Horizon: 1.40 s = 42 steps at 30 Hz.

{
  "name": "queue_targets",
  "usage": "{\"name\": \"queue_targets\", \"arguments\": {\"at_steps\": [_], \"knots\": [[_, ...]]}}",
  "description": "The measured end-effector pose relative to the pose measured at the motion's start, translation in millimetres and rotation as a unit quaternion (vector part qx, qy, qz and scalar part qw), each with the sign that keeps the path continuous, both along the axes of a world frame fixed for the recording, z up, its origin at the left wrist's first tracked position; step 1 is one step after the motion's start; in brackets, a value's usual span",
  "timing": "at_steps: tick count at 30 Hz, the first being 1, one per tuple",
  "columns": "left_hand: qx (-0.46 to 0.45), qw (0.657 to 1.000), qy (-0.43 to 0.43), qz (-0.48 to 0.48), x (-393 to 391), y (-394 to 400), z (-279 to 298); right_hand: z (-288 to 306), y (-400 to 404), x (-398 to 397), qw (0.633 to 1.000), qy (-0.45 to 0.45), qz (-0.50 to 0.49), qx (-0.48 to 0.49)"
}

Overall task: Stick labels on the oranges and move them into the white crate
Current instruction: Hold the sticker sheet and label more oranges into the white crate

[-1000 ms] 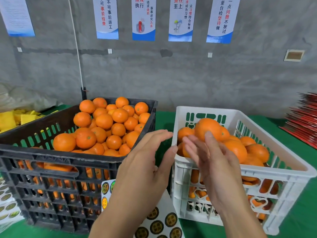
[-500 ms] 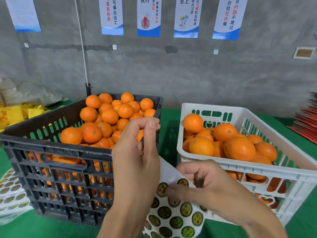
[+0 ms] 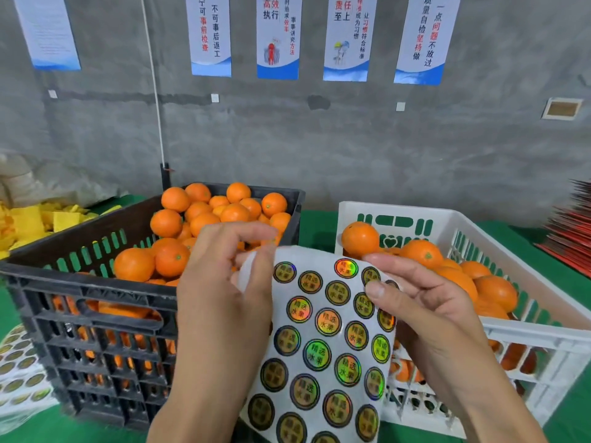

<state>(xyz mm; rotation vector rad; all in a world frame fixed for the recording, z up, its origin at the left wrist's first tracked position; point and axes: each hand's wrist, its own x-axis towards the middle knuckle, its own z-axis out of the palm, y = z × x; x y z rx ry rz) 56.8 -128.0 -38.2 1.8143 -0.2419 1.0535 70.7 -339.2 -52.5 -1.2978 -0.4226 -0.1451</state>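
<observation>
Backdrop: grey concrete wall [image 3: 383,148] hung with five blue-and-white posters [image 3: 277,36] bearing Chinese text; a thin white cord [image 3: 153,78] runs down it.
Surface: green table [image 3: 319,223] carrying two crates side by side.
Black crate [image 3: 96,302]: on the left, heaped with oranges [image 3: 204,225] (the pile rises above its rim).
White crate [image 3: 499,327]: on the right, partly filled with oranges [image 3: 360,238]; no labels can be made out on them from this angle.
Label sheet [image 3: 323,343]: white backing covered with round holographic stickers, held up in front of the gap between the crates, its top-left corner curled over.
Left hand [image 3: 224,302]: fingers curled, thumb and fingertips pinching at the sheet's curled top-left corner; whether a sticker is lifted there cannot be told.
Right hand [image 3: 425,308]: thumb pressed on the sheet's upper-right edge, other fingers curled behind the sheet, gripping it.
Table, left: yellow packets [image 3: 28,219] at the back, another sticker sheet [image 3: 22,378] lying flat near the front corner.
Table, right: stack of red sheets [image 3: 572,225] at the edge of view.
</observation>
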Motion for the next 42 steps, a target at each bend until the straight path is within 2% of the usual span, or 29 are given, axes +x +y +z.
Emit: {"name": "queue_targets", "arguments": {"at_steps": [3,6,8,14,21,26,36,42], "knots": [[0.164,0.985,-0.041,0.027,0,-6,0,-1,4,-1,0.999,-0.038,-0.028,0.015],[0.211,0.973,-0.033,-0.087,-5,-17,0,1,7,-5,0.996,-0.066,-0.053,0.003],[0.186,0.974,-0.011,-0.132,-9,-24,0,3,8,-8,0.995,-0.081,-0.06,0.003],[0.06,0.985,0.02,-0.16,-16,-28,1,5,9,-13,0.991,-0.122,-0.058,-0.009],[0.037,0.987,0.013,-0.155,-19,-24,2,3,17,-14,0.984,-0.167,-0.053,-0.016],[0.009,0.976,0.018,-0.219,-21,-23,3,1,17,-17,0.98,-0.178,-0.088,-0.026],[-0.107,0.956,0.051,-0.269,-27,-24,5,5,20,-27,0.958,-0.238,-0.126,-0.101],[-0.122,0.954,0.046,-0.268,-26,-19,5,6,26,-31,0.966,-0.232,-0.092,-0.071]]}}
